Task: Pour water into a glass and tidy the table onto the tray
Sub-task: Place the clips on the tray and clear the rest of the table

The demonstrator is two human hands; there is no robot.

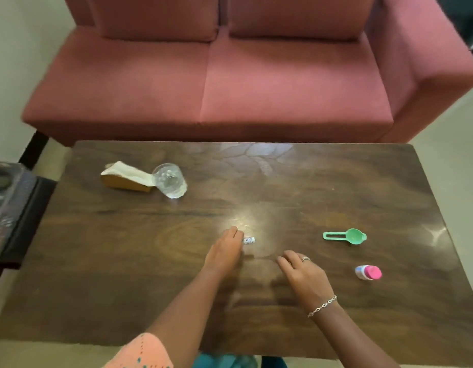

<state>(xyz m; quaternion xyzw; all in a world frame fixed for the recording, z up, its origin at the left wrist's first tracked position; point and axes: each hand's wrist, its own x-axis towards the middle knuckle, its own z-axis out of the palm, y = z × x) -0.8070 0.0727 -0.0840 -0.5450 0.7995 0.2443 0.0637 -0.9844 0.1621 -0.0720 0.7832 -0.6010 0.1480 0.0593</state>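
- Head view is showing a person leaning over a dark wooden table [123, 261], with a pink cloth sofa [256, 88] sitting at the far side.
- Tidying is looking like the step going on. The left hand [224, 253] is reaching to a small white paper packet [249, 240] in the middle. Its fingers are lying straight and close together. I cannot tell if the tips are touching the packet or just beside it.
- The right hand [304, 274] is resting near it, fingers loosely bent and holding nothing.
- The clear round glass [169, 180] is sitting far left, right against a tan holder with white napkins [126, 176].
- A green plastic scoop [346, 236] and a small white bottle with a pink cap [368, 272] are lying at the right.
- Next, I think the fingers are going to need a careful pinch to lift the thin packet off the flat top.
- A dark patterned tray [9, 197] seems to be sitting at the left edge, but it is cut off and blurry.
- No water jug is showing, and I cannot tell if the glass is holding water.
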